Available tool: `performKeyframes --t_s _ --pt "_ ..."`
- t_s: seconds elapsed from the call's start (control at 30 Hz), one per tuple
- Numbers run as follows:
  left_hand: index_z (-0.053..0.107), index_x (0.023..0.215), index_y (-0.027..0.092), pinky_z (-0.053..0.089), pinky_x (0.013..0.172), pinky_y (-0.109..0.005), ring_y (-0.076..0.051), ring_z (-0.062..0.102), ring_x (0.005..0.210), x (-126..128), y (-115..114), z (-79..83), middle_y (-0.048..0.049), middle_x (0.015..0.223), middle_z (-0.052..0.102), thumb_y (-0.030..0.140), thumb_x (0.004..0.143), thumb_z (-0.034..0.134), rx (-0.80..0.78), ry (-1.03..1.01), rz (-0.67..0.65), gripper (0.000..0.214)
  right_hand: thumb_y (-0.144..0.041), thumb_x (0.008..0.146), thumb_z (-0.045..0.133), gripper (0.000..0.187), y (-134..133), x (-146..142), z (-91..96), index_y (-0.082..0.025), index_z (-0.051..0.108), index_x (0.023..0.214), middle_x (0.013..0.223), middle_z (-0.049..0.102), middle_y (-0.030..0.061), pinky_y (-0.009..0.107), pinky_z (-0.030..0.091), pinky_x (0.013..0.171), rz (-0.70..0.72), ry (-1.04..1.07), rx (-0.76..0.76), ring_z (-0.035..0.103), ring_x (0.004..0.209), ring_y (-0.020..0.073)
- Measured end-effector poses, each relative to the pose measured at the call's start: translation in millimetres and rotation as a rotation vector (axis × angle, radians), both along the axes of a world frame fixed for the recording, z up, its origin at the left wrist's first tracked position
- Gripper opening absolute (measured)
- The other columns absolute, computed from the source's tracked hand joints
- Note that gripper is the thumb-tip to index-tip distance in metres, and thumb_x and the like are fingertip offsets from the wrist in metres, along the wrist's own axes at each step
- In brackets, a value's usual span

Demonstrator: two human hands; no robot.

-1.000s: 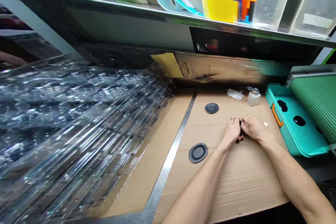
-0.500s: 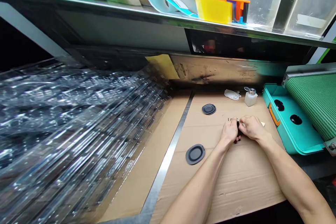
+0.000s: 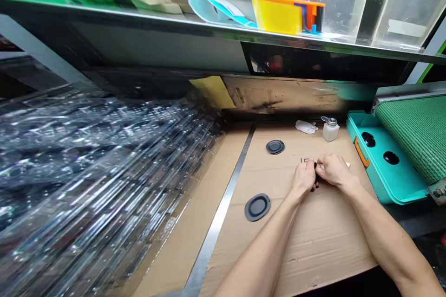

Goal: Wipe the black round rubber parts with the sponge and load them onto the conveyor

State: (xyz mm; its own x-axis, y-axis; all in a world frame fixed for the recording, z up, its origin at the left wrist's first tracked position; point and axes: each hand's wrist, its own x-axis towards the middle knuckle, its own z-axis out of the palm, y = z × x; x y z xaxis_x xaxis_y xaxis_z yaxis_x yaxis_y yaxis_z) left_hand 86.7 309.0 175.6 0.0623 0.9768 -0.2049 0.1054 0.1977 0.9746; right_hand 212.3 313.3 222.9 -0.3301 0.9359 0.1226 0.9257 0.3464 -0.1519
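My left hand [image 3: 305,175] is closed around a small dark part [image 3: 315,177], mostly hidden by the fingers. Against its other side, my right hand [image 3: 331,168] is closed too, its fingertips pinched near the part; a pale stick-like end [image 3: 347,164] pokes out by its knuckles. What exactly the right fingers grip is hidden. On the cardboard to the left lie two dark grey oval pieces: one nearer me [image 3: 257,207] and another farther back [image 3: 275,146].
Stacked clear plastic trays [image 3: 104,185] fill the left side. A teal bin [image 3: 386,192] with black round parts stands right, beside a green conveyor belt [image 3: 414,130]. Behind my hands are a pump bottle [image 3: 331,130] and a crumpled white cloth [image 3: 306,126]. A shelf [image 3: 216,28] runs overhead.
The camera view has shifted slightly. Both hands stay together around the dark part with almost no visible change in their grip.
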Motion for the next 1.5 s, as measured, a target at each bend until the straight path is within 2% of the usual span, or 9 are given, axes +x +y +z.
performKeyframes --t_s 0.13,0.27,0.5,0.67,0.93,1.03,1.27,1.4,1.5 --pt "0.058 0.056 0.019 0.035 0.033 -0.025 -0.017 0.051 0.032 1.5 -1.1 -2.2 -0.0053 0.039 0.054 0.054 0.097 0.031 0.015 -0.001 0.011 0.06 -0.026 0.093 0.051 0.023 -1.5 -2.7 2.6 -0.021 0.073 0.089 0.098 0.075 0.0061 0.025 0.039 0.072 -0.016 0.016 0.015 0.067 0.087 0.0183" --pt "0.06 0.062 0.017 0.036 0.033 -0.024 -0.016 0.05 0.032 1.1 0.2 -0.3 -0.0051 0.038 0.053 0.054 0.096 0.036 -0.015 -0.101 0.005 0.056 -0.028 0.089 0.054 0.022 -3.1 -2.1 3.3 -0.022 0.074 0.081 0.086 0.076 0.0064 0.026 0.039 0.069 -0.085 0.034 -0.02 0.067 0.081 0.0201" --pt "0.06 0.096 0.007 0.046 0.038 -0.02 -0.012 0.057 0.046 -24.7 10.8 27.3 -0.0172 0.077 0.069 0.039 0.102 0.025 -0.507 -0.939 0.089 0.048 -0.029 0.088 0.052 0.026 12.0 24.9 -10.1 -0.019 0.075 0.09 0.093 0.077 0.007 0.026 0.044 0.075 -0.133 0.381 0.271 0.068 0.084 0.0194" --pt "0.055 0.11 0.001 0.055 0.046 -0.019 -0.014 0.065 0.059 -37.5 14.3 34.6 -0.0241 0.093 0.067 0.035 0.103 0.028 -0.643 -1.15 0.13 0.044 -0.034 0.084 0.055 0.024 25.6 35.8 -18.2 -0.02 0.075 0.084 0.081 0.075 0.005 0.028 0.044 0.071 -0.181 0.423 0.336 0.068 0.076 0.0202" --pt "0.055 0.111 0.001 0.056 0.045 -0.019 -0.014 0.065 0.058 -36.6 14.6 31.6 -0.0256 0.097 0.068 0.038 0.104 0.027 -0.636 -1.138 0.12 0.047 -0.033 0.087 0.056 0.023 24.9 36.2 -16.9 -0.02 0.074 0.082 0.078 0.074 0.0043 0.028 0.044 0.069 -0.159 0.457 0.379 0.066 0.072 0.0191" --pt "0.057 0.107 0.003 0.055 0.045 -0.02 -0.015 0.065 0.058 -34.9 15.1 29.5 -0.0243 0.093 0.069 0.038 0.104 0.026 -0.613 -1.087 0.1 0.048 -0.031 0.089 0.057 0.022 22.5 32.3 -12.9 -0.02 0.075 0.087 0.084 0.074 0.0045 0.028 0.045 0.071 -0.064 0.515 0.332 0.066 0.077 0.0182" --pt "0.063 0.092 0.009 0.054 0.044 -0.024 -0.017 0.065 0.051 -8.6 4.9 18.0 -0.0103 0.066 0.067 0.039 0.103 0.034 -0.333 -0.729 0.054 0.042 -0.028 0.093 0.058 0.019 13.9 14.4 -16.3 -0.022 0.077 0.091 0.083 0.068 0.0038 0.027 0.046 0.074 0.17 0.503 0.116 0.062 0.079 0.016" --pt "0.064 0.092 0.008 0.051 0.044 -0.023 -0.017 0.064 0.051 -7.9 3.1 17.5 -0.0111 0.066 0.068 0.039 0.103 0.036 -0.257 -0.692 0.067 0.043 -0.029 0.094 0.057 0.021 14.0 15.9 -20.4 -0.023 0.076 0.088 0.083 0.067 0.0033 0.026 0.045 0.074 0.167 0.393 0.093 0.061 0.077 0.0156" --pt "0.063 0.095 0.007 0.05 0.045 -0.024 -0.017 0.065 0.053 -18.6 7.7 19.3 -0.0165 0.075 0.071 0.043 0.103 0.033 -0.287 -0.761 0.104 0.047 -0.03 0.094 0.056 0.022 17.1 26.6 -18.0 -0.022 0.076 0.089 0.088 0.069 0.0046 0.027 0.046 0.077 0.073 0.348 0.159 0.062 0.081 0.0171"
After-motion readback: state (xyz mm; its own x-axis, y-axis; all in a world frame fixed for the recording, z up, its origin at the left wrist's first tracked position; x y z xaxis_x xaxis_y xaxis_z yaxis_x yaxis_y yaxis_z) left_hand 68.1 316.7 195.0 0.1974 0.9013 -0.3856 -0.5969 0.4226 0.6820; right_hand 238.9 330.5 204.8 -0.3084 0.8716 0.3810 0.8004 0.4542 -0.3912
